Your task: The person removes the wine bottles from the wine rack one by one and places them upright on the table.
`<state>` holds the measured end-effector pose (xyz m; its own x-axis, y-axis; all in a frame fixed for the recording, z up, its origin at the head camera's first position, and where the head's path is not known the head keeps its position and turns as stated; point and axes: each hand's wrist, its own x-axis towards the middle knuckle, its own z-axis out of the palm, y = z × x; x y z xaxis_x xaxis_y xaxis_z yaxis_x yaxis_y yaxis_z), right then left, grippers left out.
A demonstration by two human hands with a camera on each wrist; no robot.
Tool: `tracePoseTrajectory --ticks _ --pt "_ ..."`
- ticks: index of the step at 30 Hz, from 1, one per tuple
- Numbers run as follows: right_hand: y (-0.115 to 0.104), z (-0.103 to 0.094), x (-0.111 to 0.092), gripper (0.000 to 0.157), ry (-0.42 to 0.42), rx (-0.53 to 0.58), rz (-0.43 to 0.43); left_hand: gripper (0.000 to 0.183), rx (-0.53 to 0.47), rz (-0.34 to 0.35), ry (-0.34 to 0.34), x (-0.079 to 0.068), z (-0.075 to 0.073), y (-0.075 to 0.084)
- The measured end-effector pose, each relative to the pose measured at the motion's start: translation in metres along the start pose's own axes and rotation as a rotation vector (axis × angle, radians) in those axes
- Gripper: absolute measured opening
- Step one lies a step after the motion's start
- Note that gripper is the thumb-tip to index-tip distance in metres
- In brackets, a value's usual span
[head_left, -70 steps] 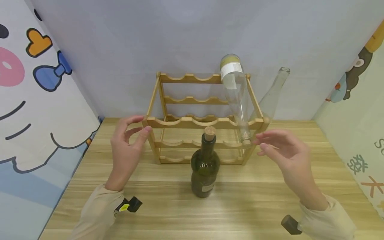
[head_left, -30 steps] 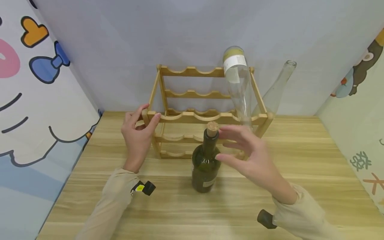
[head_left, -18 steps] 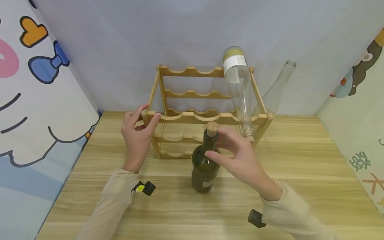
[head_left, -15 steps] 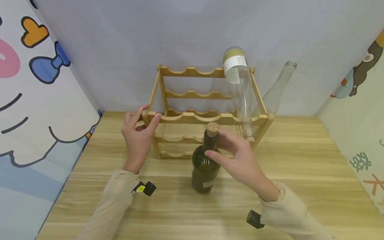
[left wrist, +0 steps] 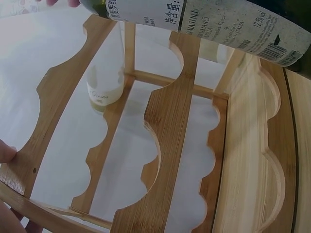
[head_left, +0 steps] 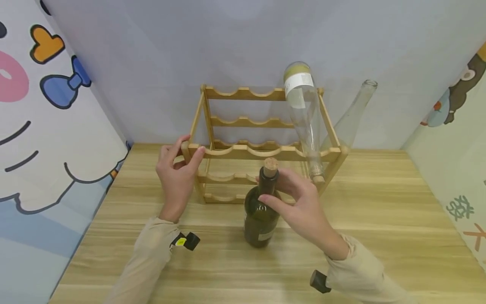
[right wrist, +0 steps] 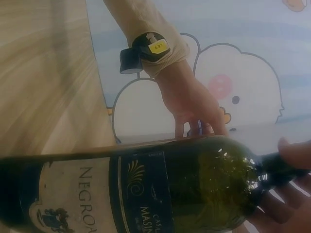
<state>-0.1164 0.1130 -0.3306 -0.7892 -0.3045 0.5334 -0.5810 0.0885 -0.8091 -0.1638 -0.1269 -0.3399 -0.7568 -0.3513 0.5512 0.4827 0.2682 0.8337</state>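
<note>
A dark green wine bottle (head_left: 261,223) stands upright in front of the wooden wine rack (head_left: 237,152), a cork (head_left: 271,165) in its mouth. My right hand (head_left: 301,209) holds its neck from the right, thumb in front and fingers behind. In the right wrist view, the bottle's front label (right wrist: 80,194) shows large. With my left hand (head_left: 176,175) I grip the rack's front left corner, thumb over the top front rail; some fingers are hidden behind the post. A clear bottle (head_left: 303,112) lies in the rack's top right slot, its corked end towards me.
Behind the rack's right side another clear bottle (head_left: 351,116) stands, uncorked and partly hidden. The rack and bottles are on a wood-grain table (head_left: 379,219). A pale wall (head_left: 243,42) rises behind, and cartoon-printed panels (head_left: 38,139) flank both sides.
My right hand has come left from beside the rack's right post and taken hold of the bottle's neck. My left hand has settled around the rack's corner. The head view has shifted slightly.
</note>
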Motion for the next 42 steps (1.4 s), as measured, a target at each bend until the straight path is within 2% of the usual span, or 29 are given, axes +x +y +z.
tracePoseTrajectory --ticks 10,21,26,42 --pt "0.001 0.001 0.000 0.047 -0.001 -0.014 -0.007 0.035 0.017 0.012 0.005 -0.001 0.000 0.000" --pt "0.003 0.002 -0.002 0.049 0.065 -0.026 -0.066 0.035 0.013 0.030 -0.005 0.000 0.000 -0.002" --pt "-0.001 0.001 -0.004 0.049 0.071 -0.032 -0.050 0.034 0.029 0.045 0.001 -0.001 0.000 -0.002" --pt "-0.022 -0.019 -0.008 0.047 0.069 -0.009 -0.107 0.034 0.045 0.070 0.006 -0.001 0.000 -0.002"
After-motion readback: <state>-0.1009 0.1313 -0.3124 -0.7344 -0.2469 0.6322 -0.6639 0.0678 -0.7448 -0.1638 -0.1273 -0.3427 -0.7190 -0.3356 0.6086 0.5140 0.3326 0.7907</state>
